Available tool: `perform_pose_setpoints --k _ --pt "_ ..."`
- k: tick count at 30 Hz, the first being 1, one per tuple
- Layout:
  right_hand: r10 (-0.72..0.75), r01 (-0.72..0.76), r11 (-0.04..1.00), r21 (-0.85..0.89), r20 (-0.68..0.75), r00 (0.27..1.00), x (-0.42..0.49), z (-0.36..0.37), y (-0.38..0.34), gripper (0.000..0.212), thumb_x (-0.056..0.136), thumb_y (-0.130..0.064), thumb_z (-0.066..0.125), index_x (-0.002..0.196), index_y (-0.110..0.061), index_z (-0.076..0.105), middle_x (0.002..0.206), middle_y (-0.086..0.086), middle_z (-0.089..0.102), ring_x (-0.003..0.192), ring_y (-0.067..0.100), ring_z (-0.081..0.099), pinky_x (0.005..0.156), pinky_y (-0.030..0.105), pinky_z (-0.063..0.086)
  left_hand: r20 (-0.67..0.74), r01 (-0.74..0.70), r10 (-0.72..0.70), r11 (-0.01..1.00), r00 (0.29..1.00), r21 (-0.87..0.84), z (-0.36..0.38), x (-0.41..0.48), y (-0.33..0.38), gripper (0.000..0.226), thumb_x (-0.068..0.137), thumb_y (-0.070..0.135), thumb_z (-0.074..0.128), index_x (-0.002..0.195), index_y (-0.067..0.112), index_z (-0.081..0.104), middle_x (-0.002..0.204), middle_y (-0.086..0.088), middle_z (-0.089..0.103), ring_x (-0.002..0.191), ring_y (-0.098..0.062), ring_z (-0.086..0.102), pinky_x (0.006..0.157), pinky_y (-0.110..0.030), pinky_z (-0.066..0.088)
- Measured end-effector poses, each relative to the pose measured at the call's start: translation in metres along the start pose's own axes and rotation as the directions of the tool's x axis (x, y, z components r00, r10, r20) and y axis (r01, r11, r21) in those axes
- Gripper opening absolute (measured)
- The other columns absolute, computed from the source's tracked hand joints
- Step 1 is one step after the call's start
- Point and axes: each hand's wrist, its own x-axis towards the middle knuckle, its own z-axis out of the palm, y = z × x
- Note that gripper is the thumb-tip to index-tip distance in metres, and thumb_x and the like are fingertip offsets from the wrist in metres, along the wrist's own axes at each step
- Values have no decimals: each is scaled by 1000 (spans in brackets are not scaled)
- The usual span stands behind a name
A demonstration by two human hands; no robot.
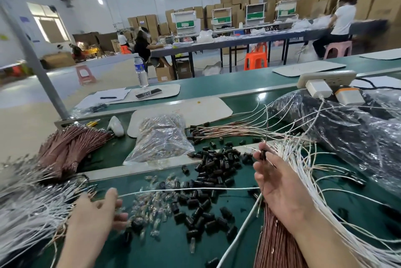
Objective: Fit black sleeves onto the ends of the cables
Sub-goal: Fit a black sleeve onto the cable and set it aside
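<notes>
At seven o'clock the left hand (97, 213) is motion-smeared, so whether it pinches the white cable (184, 190) cannot be told. The white cable bundle (26, 209) at eight o'clock is blurred and cut by the left edge. At five o'clock the copper bundle (269, 246) leaves the bottom edge, its top hidden under the right hand (284, 185), whose fingertips half cover a black sleeve (263, 154).

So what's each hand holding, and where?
Right hand pinches a black sleeve between thumb and finger; left hand pinches a white cable near its end.

sleeves (213, 172): black | cables (303, 159): white | bundle (65, 148): copper-brown | worktop (173, 250): green | stool (256, 59): orange
</notes>
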Motion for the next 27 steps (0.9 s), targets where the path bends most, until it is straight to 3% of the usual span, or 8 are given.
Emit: perform_pose_setpoints --k 3,6,10,13,16,21,25,27 --pt "-6 5 999 -33 -22 1000 1 -1 1 28 100 -16 57 123 -12 72 98 6 70 73 10 64 56 17 53 42 -365 377 856 925 367 22 -43 14 58 98 39 57 143 10 35 82 3 69 57 -9 67 49 -30 54" --pt "-33 30 998 -47 -52 998 2 -2 -1 29 98 -17 58 123 -11 72 95 5 72 68 8 63 53 16 52 373 -725 624 554 687 408 68 -72 28 51 100 41 45 149 27 40 122 11 62 94 3 61 89 -20 51" --pt "-58 56 998 -24 -117 991 1 -2 -4 31 94 -20 61 123 -12 70 95 6 74 66 8 66 51 16 53 655 -913 652 155 382 378 129 -81 38 43 107 39 39 149 31 41 140 8 47 129 -13 42 110 -28 31" --pt "-59 63 998 23 -139 989 0 -2 -6 34 96 -19 61 128 -6 64 94 8 75 65 8 65 50 16 52 748 -917 587 -25 309 398 155 -83 35 34 107 37 41 138 27 50 132 2 51 125 -24 43 105 -39 32" --pt "-66 77 994 80 -135 989 -1 -3 -8 35 95 -19 63 127 -4 64 96 11 74 67 9 67 54 15 55 710 -919 635 1 305 394 161 -80 30 23 108 34 43 123 29 59 117 7 60 114 -20 51 101 -36 34" --pt "-68 80 993 83 -144 987 -3 -2 -11 28 93 -18 65 117 -8 73 100 13 75 72 13 70 59 18 59 454 -932 822 239 343 272 137 -78 34 16 100 26 52 105 22 66 99 10 63 83 -7 61 81 -26 53" --pt "-208 169 952 -255 -133 969 -4 4 -11 22 96 -14 61 114 -19 73 100 4 77 77 9 69 60 20 57 283 -913 874 338 394 227 109 -71 17 10 97 21 57 105 19 62 100 10 57 76 -7 57 68 -24 52" --pt "-344 249 802 -543 -79 935 -7 9 -9 24 97 -15 63 116 -29 69 102 -7 76 80 7 69 60 20 56 233 -917 891 353 390 186 99 -71 6 10 104 26 50 109 23 58 102 10 54 78 -11 57 66 -27 52"
